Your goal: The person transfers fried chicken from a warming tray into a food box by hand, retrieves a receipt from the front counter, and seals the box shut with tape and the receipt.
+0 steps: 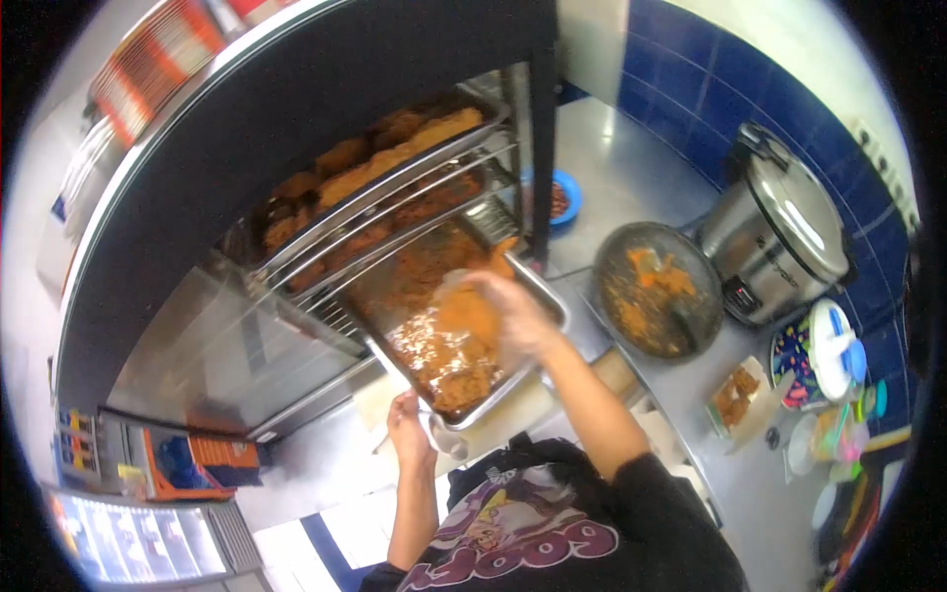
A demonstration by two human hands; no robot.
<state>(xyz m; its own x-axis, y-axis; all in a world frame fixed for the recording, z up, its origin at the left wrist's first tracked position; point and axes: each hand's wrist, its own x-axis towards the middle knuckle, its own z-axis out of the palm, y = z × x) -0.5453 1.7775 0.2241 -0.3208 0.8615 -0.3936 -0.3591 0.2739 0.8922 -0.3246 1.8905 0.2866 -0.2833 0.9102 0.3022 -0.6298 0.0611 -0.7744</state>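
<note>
A metal tray [552, 296] of orange-brown food in oily sauce is pulled partly out of a dark-framed display cabinet. Over the tray, my right hand [508, 311] is blurred by motion, with its fingers curled at an orange piece of food [466, 314]; a pale, translucent covering seems to be around it. My left hand [406, 424] is at the tray's near left corner, its fingers closed on a small white container [442, 434], whose contents I cannot make out.
Shelves of fried food [400, 158] fill the cabinet above. On the right counter are a stone mortar [659, 291] with orange paste, a steel rice cooker [779, 232], a paper food box [740, 398] and a patterned container [804, 355]. A blue bowl [566, 200] stands behind.
</note>
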